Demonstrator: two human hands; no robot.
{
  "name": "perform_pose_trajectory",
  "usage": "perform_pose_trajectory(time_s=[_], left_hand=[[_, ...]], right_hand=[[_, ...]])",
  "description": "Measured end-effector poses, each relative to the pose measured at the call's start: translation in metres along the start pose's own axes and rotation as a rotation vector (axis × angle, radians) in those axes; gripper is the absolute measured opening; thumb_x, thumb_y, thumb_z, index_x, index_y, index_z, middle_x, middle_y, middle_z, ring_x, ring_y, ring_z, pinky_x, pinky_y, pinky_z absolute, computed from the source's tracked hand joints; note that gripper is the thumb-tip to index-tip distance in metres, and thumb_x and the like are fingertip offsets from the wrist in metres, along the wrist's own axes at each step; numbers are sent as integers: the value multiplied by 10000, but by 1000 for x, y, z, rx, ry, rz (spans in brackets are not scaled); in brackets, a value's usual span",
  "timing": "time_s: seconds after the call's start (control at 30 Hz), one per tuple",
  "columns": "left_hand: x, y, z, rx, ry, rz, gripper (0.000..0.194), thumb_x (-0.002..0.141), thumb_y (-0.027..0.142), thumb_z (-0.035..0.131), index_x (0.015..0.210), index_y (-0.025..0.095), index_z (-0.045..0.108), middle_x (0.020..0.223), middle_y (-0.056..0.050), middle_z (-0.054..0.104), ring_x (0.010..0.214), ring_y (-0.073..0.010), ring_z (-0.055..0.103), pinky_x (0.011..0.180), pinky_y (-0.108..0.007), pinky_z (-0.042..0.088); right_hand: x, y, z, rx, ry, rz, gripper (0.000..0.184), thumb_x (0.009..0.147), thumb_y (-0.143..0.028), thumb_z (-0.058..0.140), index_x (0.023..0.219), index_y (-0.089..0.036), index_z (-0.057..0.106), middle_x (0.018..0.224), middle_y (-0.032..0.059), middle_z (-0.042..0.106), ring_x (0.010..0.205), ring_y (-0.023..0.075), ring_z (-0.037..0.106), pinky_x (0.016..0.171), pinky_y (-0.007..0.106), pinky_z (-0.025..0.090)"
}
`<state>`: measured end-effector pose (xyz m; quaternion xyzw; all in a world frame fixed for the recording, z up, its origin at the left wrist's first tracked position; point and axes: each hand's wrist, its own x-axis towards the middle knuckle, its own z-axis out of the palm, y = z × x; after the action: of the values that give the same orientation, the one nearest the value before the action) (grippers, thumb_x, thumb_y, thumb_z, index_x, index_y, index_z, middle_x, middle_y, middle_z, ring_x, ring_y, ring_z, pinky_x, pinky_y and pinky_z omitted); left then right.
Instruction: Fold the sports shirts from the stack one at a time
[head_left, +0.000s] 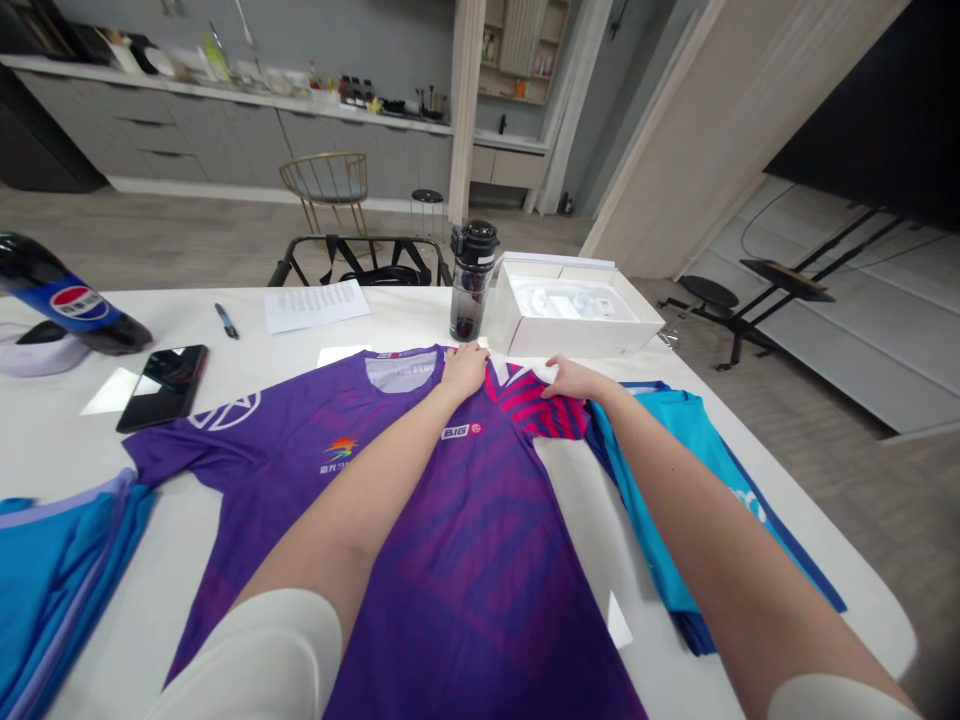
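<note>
A purple sports shirt lies spread face up on the white table, its collar toward the far edge. My left hand rests on the shirt's right shoulder near the collar, fingers curled down onto the cloth. My right hand pinches the pink-striped sleeve, which is folded in over the shirt. Both forearms reach out across the shirt's body.
A light blue shirt lies to the right and a blue pile at the left edge. Behind the collar stand a dark bottle and an open white box. A phone, pen, paper sheet and cola bottle lie left.
</note>
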<state>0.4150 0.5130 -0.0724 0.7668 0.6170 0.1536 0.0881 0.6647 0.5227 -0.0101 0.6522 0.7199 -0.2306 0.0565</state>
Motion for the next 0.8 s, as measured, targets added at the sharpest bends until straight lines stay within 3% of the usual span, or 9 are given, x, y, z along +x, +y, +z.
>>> perform_pose_trajectory(time_s=[0.1, 0.17, 0.27, 0.4, 0.5, 0.6, 0.8], left_hand=[[7, -20, -10, 58, -55, 7, 326, 1009, 287, 443, 1233, 229, 673, 1304, -130, 593, 1237, -300, 522, 1049, -482, 422], [8, -30, -12, 63, -71, 34, 326, 1005, 303, 466, 1260, 234, 657, 1308, -131, 575, 1235, -296, 517, 1043, -474, 428], [9, -39, -8, 30, -66, 55, 327, 1010, 319, 473, 1285, 254, 639, 1313, -119, 562, 1233, -283, 514, 1037, -452, 437], [11, -41, -3, -13, -58, 42, 317, 1009, 327, 479, 1271, 264, 646, 1305, -110, 567, 1233, -288, 514, 1020, -457, 451], [13, -39, -3, -37, -71, 4, 303, 996, 315, 499, 1251, 270, 656, 1291, -108, 578, 1231, -300, 517, 1017, -478, 450], [13, -30, -5, -21, -76, -51, 309, 994, 279, 477, 1238, 287, 666, 1294, -112, 580, 1228, -309, 522, 1035, -508, 424], [13, -4, -3, -8, -61, 27, 355, 985, 269, 467, 1273, 273, 673, 1289, -134, 612, 1231, -328, 550, 1054, -531, 393]], right_hand=[[8, -7, -1, 41, -105, -27, 257, 778, -415, 728, 888, -183, 731, 823, 25, 715, 769, 182, 642, 650, 248, 459], [13, -11, 0, -9, -117, -67, 192, 779, -366, 698, 720, -183, 696, 671, -2, 648, 711, 174, 615, 620, 250, 430], [17, -14, 2, -87, -72, -123, 194, 766, -373, 717, 798, -183, 698, 673, -11, 640, 693, 169, 599, 603, 250, 408], [12, -12, 3, -202, -125, -193, 442, 664, -488, 845, 975, -204, 711, 867, 13, 717, 772, 182, 633, 633, 243, 421], [6, -7, -1, -282, -173, -180, 271, 717, -424, 824, 848, -206, 731, 802, 10, 717, 739, 173, 634, 642, 245, 413], [-1, 4, -9, -309, -99, -130, 225, 798, -412, 763, 753, -195, 727, 706, 21, 699, 688, 173, 626, 623, 257, 398], [-20, 22, -14, -325, -1, -44, 135, 836, -304, 720, 900, -198, 775, 851, 65, 761, 819, 207, 681, 691, 261, 441]])
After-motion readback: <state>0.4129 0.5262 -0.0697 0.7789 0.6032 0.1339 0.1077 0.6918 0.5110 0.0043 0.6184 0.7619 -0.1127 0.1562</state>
